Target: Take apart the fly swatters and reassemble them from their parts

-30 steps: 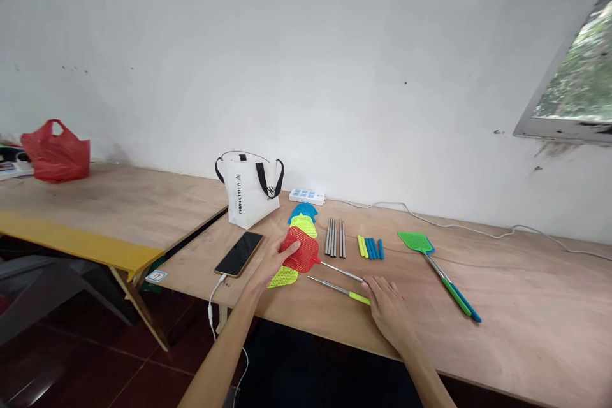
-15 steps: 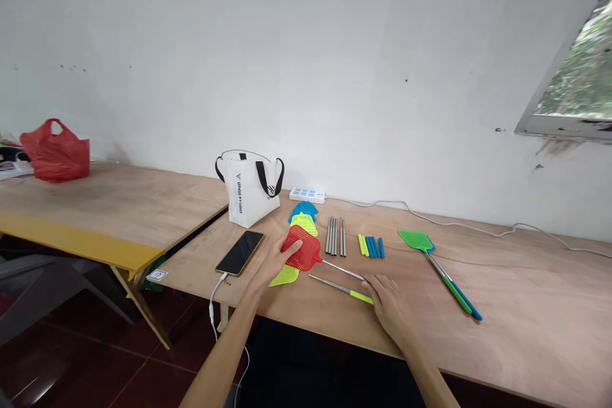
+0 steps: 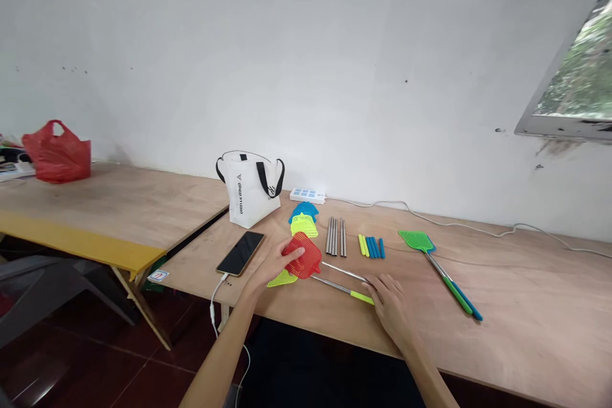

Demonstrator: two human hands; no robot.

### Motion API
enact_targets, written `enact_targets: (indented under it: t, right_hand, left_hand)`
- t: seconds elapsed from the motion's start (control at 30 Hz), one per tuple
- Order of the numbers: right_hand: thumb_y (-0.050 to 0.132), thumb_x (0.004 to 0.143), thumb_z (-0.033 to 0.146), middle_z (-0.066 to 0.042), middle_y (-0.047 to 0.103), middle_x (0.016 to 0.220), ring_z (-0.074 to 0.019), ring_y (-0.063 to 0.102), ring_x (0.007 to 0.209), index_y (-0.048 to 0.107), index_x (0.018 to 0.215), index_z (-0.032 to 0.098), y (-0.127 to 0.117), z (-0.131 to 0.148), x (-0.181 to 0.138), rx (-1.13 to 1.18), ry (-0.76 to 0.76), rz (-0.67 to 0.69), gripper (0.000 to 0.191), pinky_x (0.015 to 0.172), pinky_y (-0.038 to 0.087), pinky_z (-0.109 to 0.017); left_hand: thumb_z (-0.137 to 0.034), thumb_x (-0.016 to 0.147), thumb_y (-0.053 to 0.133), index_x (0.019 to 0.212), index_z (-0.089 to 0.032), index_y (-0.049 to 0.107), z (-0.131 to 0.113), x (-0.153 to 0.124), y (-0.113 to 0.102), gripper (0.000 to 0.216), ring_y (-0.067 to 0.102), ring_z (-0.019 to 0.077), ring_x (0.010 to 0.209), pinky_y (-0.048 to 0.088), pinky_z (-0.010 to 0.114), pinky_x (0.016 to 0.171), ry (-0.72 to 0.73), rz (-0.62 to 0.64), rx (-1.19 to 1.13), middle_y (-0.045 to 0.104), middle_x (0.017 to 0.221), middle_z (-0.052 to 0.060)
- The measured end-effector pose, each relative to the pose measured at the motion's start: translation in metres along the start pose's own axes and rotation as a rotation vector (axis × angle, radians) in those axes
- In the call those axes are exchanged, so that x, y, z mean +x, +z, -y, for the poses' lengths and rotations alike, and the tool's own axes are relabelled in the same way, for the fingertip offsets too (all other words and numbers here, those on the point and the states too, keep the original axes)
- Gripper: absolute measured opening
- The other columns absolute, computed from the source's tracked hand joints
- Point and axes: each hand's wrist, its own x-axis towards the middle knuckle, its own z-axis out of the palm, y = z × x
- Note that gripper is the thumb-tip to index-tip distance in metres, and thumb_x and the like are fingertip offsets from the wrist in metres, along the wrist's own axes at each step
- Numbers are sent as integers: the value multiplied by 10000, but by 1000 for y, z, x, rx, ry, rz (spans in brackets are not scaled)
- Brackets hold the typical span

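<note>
left hand (image 3: 273, 265): pinches a red perforated plastic swatter head (image 3: 306, 260) between thumb and fingers, over the brown wooden table (image 3: 526, 306). right hand (image 3: 389, 296): closes on the end of a slim silver metal rod (image 3: 343, 271), whose tip points just beside the head's neck. nearer the edge lies a silver rod with a yellow grip (image 3: 362, 298); a yellow-green perforated head (image 3: 281, 278) shows partly behind the red one. beyond: grey metal tubes (image 3: 336, 239), short yellow and blue cylindrical sleeves (image 3: 371, 247).
</note>
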Motion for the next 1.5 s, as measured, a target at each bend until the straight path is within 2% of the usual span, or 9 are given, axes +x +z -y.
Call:
enact_targets:
  t: [0.07, 0.13, 0.3, 0.5, 0.77, 0.97, 1.1, 1.27, 1.5]
  right_hand:
    - [413, 1066, 384, -67, 713, 920, -214, 642, 830, 694, 1050, 230, 1, 1, -1, -5, -12, -25, 321, 785, 470, -347]
    - [417, 1065, 376, -65, 716, 913, -216, 641, 825, 694, 1063, 230, 2, 1, -1, -14, -17, -33, 313, 789, 471, -352]
    - [413, 1066, 372, -67, 710, 896, -224, 646, 851, 680, 1059, 216, 2, 1, 1, 32, 39, -39, 310, 791, 486, -357]
    - [399, 1066, 367, -80, 722, 974, -232, 659, 887, 680, 1102, 231, 3, 1, 0, 45, 49, -25, 314, 797, 502, -373]
    - [386, 1069, 376, -73, 719, 985, -223, 653, 876, 686, 1087, 241, 2, 2, -1, 81, 32, 22, 329, 812, 509, -375]
    - [382, 1072, 390, -67, 716, 969, -217, 648, 866, 680, 1101, 240, 2, 2, -2, 107, 28, 34, 334, 812, 510, -372]
    - [384, 1070, 388, -73, 715, 960, -220, 654, 855, 684, 1117, 244, 3, -1, -3, 113, 25, 16, 336, 795, 515, -372]
    - [400, 1064, 370, -65, 697, 919, -218, 645, 831, 706, 1120, 252, 2, -4, -3, 49, -9, 28, 332, 774, 512, -363]
    - [406, 1063, 368, -65, 711, 970, -222, 661, 872, 700, 1151, 268, 0, -2, -3, 49, -33, 55, 323, 778, 528, -361]
  left_hand:
    - [-499, 799, 793, 1108, -162, 726, 4, 1, 7, 461, 697, 254, 951, 539, 305, 782, -3, 96, 30, 742, 1079, 103]
    - [-503, 817, 776, 1103, -175, 725, 8, 3, 17, 438, 697, 249, 963, 539, 305, 801, 20, 100, 10, 741, 1088, 95]
    - [-544, 814, 766, 1053, -155, 714, 6, 8, 32, 460, 695, 257, 982, 549, 318, 831, 64, -131, -73, 741, 1077, 99]
    - [-529, 774, 812, 1130, -146, 701, -7, 3, 14, 534, 711, 259, 981, 567, 322, 822, 56, -264, -238, 741, 1105, 106]
    - [-551, 735, 847, 1184, -124, 677, -15, 1, 22, 643, 713, 266, 985, 567, 327, 828, 19, -225, -352, 739, 1126, 138]
    - [-580, 773, 808, 1146, -121, 682, -12, 1, 24, 605, 701, 193, 736, 509, 254, 583, 2, -185, -345, 744, 1035, 121]
    - [-608, 790, 779, 1159, -124, 675, -9, 1, 24, 618, 672, 170, 646, 479, 246, 523, 2, -181, -312, 743, 989, 112]
    - [-610, 790, 769, 1129, -140, 673, -10, 0, 15, 587, 682, 191, 705, 476, 236, 527, 25, -179, -175, 736, 969, 94]
    - [-533, 798, 781, 1166, -166, 684, -17, -3, 12, 529, 696, 269, 969, 543, 288, 722, 92, -146, -84, 743, 1057, 88]
